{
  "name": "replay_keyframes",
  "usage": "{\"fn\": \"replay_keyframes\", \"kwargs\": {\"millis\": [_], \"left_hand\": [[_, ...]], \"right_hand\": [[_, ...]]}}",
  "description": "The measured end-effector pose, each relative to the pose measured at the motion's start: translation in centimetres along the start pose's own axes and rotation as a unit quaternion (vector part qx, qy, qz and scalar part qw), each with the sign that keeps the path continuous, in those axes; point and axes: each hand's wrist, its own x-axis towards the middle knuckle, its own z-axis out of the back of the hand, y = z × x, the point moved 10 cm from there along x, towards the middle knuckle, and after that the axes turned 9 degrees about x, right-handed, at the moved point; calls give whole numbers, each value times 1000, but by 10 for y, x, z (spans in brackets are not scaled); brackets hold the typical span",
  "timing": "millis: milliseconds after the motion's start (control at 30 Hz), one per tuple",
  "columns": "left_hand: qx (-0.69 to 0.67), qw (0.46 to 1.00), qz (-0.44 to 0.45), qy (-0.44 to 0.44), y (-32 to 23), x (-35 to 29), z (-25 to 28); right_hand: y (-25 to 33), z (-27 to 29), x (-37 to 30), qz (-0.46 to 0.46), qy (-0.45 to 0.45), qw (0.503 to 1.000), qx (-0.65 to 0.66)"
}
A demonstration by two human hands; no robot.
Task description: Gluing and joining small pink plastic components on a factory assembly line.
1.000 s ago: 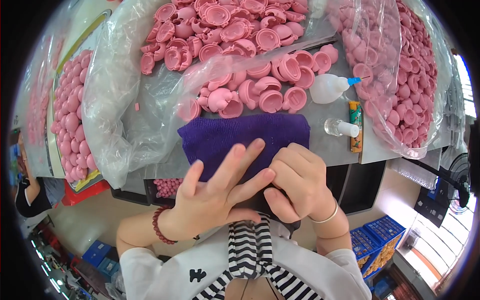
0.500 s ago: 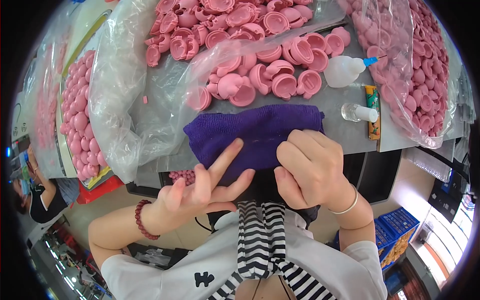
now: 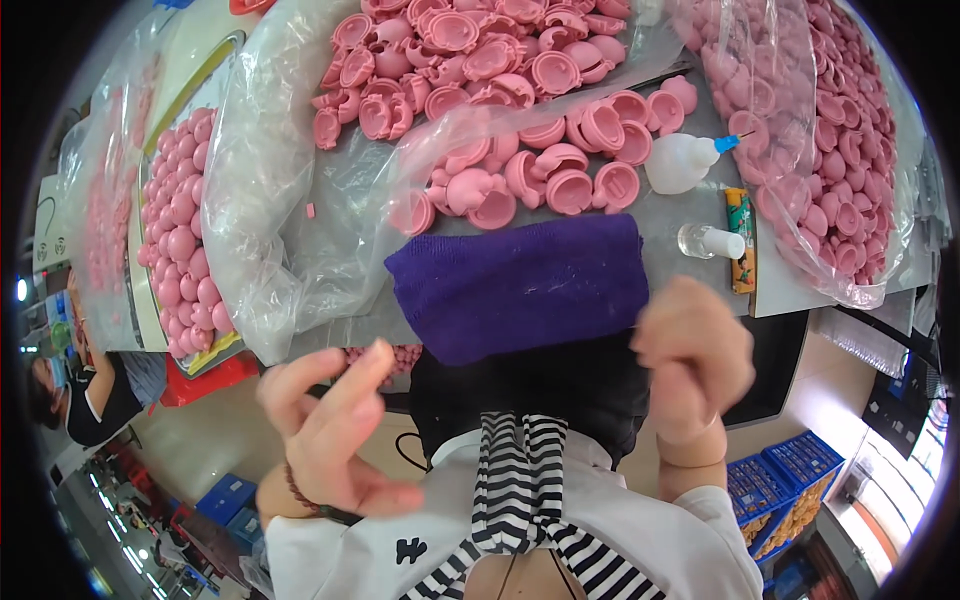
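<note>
One purple cloth (image 3: 525, 285) | left hand (image 3: 335, 440) open wide, left of it | right hand (image 3: 695, 355) curled, contents unclear, near cloth's right end

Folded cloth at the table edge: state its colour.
Folded cloth: deep purple, clearest in the head view.

Bright overall (right hand (image 3: 697, 352) blurred)

Lies slightly askew at the near edge of the grey tabletop (image 3: 668, 268) as a purple cloth (image 3: 525, 290), speckled pale, right end farther than left.
</note>
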Motion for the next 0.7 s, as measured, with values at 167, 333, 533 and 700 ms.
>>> {"fn": "replay_keyframes", "kwargs": {"millis": [167, 333, 533, 700], "left_hand": [[-760, 630, 161, 15, -7, 1, -78], [-876, 454, 162, 19, -19, 7, -106], [-880, 426, 202, 53, -23, 7, -115], [-821, 535, 192, 61, -20, 8, -110]], "right_hand": [[12, 66, 5, -41, -193, 948, -251], [-8, 49, 22, -91, -38, 930, -353], [4, 46, 26, -47, -41, 929, -365], [1, 40, 28, -58, -28, 916, -397]]}}
